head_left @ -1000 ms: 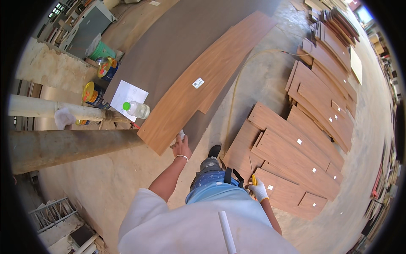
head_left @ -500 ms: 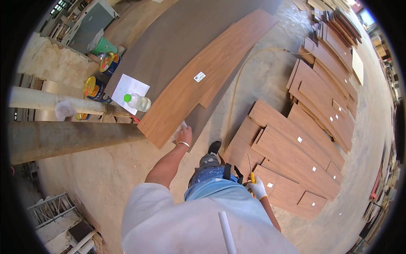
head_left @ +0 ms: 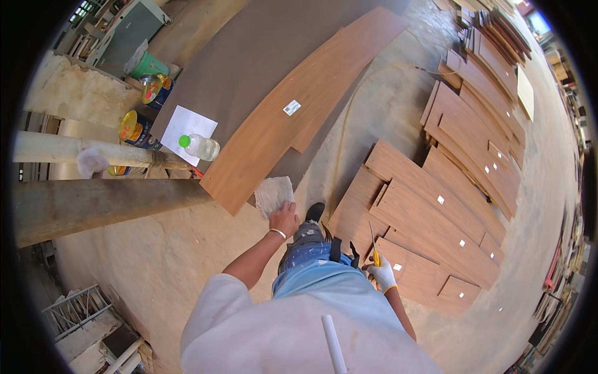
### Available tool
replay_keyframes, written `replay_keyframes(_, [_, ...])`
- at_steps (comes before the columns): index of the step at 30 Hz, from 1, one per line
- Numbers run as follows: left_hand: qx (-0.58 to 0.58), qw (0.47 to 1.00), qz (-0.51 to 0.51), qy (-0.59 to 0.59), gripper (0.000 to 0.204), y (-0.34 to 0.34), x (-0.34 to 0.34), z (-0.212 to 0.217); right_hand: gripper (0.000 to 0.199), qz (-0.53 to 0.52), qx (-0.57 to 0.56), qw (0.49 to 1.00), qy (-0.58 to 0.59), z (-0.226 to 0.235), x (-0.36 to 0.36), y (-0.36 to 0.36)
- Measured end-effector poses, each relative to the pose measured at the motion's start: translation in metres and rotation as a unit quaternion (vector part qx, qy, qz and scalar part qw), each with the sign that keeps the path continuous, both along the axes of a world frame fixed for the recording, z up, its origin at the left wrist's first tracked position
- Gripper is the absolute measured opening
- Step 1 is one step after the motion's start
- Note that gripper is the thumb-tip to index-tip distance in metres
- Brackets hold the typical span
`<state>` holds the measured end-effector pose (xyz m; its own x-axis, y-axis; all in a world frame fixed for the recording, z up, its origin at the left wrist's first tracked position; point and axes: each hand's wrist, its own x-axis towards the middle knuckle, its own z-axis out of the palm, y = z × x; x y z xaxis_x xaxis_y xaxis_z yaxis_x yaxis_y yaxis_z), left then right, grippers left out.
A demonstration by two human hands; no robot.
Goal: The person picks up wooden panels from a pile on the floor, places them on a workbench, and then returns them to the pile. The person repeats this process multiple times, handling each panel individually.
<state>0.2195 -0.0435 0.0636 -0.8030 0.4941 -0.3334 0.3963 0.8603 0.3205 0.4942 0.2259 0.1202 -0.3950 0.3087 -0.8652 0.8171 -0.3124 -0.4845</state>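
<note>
A white label (head_left: 291, 108) on the long wood panel (head_left: 249, 153) atop the bench (head_left: 212, 62) is too small to read, as are faint marks on the paper sheet (head_left: 187, 124). The left hand (head_left: 284, 219) has its grip closed on a whitish cloth (head_left: 274, 194) at the bench's near end; the gloved right hand (head_left: 384, 274) grips a yellow-handled tool (head_left: 375, 258) near white-stickered floor panels (head_left: 430, 227).

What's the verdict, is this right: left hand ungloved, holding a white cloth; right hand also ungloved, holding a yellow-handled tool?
One error: the right hand is not ungloved. The head view shows it in a white glove. The rest stands: left hand ungloved, holding a white cloth; right hand holding a yellow-handled tool.
</note>
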Motion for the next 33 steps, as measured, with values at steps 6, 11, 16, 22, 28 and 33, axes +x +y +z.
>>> replay_keyframes(6, [-0.053, 0.895, 0.410, 0.168, 0.055, -0.094, -0.063, -0.037, 0.041, -0.010, -0.007, 1.000, 0.007, -0.004, -0.011, -0.009])
replay_keyframes(11, [0.182, 0.635, 0.734, -0.156, 0.061, -0.173, -0.103, -0.054, 0.039, 0.023, 0.010, 1.000, 0.009, -0.013, -0.021, -0.014])
replay_keyframes(16, [0.243, 0.614, 0.725, -0.193, 0.062, -0.177, -0.096, -0.066, 0.039, 0.033, 0.016, 0.999, 0.008, -0.006, -0.028, -0.012])
replay_keyframes(22, [0.248, 0.613, 0.723, -0.201, 0.059, -0.168, -0.091, -0.062, 0.037, 0.036, 0.028, 0.999, -0.010, -0.031, -0.001, -0.007])
replay_keyframes(28, [0.266, 0.622, 0.703, -0.220, 0.055, -0.185, -0.091, -0.070, 0.030, 0.158, 0.027, 0.985, -0.060, -0.026, -0.007, -0.019])
replay_keyframes(33, [0.259, 0.635, 0.691, -0.228, 0.056, -0.188, -0.090, -0.088, 0.040, 0.409, 0.190, 0.891, -0.052, 0.031, -0.094, -0.041])
